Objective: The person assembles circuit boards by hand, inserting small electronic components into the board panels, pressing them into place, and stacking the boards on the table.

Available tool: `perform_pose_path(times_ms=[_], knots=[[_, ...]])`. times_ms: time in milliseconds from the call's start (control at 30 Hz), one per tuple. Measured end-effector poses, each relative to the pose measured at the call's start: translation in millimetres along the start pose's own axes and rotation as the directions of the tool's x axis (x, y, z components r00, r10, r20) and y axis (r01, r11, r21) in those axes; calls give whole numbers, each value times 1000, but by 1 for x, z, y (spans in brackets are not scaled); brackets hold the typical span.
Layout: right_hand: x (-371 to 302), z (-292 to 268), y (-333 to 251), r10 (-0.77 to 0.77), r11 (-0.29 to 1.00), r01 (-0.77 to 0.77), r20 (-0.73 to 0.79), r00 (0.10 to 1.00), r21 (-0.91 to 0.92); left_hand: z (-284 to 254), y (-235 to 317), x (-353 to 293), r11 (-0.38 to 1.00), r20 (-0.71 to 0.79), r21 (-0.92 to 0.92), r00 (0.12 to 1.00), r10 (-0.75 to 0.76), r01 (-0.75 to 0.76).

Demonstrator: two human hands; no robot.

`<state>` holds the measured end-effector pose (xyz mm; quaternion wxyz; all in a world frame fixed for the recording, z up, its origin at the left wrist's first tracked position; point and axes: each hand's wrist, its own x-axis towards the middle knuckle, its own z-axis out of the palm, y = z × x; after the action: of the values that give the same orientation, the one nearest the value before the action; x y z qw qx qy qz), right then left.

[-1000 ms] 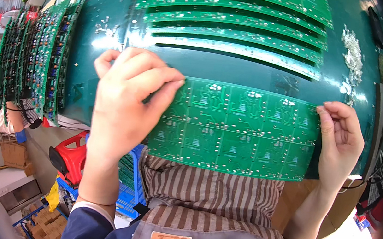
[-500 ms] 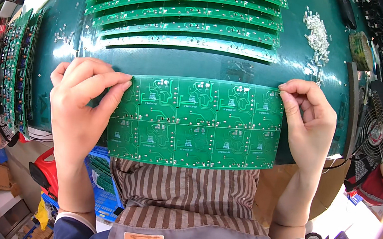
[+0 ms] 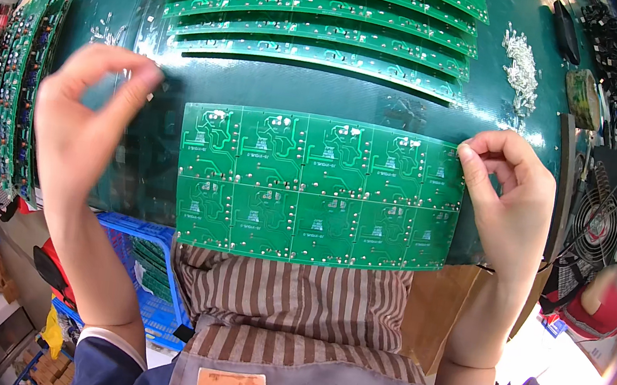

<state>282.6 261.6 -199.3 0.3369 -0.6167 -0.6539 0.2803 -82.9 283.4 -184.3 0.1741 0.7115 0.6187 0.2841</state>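
A green circuit board panel (image 3: 316, 193), divided into a grid of small identical boards, lies in front of me at the near edge of the table. Its near side overhangs toward my lap. Thumb and forefinger of my right hand (image 3: 508, 188) pinch its far right corner. My left hand (image 3: 85, 116) is raised off to the left of the panel, apart from it. The left thumb and forefinger meet in a pinch, blurred by motion; a tiny pale speck shows just below the fingertips, and I cannot make out whether they hold it.
Several overlapping circuit board panels (image 3: 324, 15) lie at the back. Small clear parts form a pile (image 3: 522, 69) at the back right, with a few more (image 3: 107, 34) at the left. Populated boards (image 3: 2, 90) stand upright far left. A blue crate (image 3: 175, 284) sits below the table; a fan (image 3: 604, 208) is at right.
My left hand has let go of the panel's far left corner and moved up and left, its fingers pinched. My right hand keeps its hold. The whole view has shifted slightly.
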Motion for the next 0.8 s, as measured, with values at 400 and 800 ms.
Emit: perform_pose_path(times_ms=[400, 800], knots=[[-8, 9, -9, 12, 999, -13, -16, 1000, -52, -28, -74, 24, 970, -66, 16, 969, -239, 241], [-13, 12, 6, -178, 972, 156, -117, 977, -178, -10, -72, 23, 931, -230, 365, 972, 56, 33]])
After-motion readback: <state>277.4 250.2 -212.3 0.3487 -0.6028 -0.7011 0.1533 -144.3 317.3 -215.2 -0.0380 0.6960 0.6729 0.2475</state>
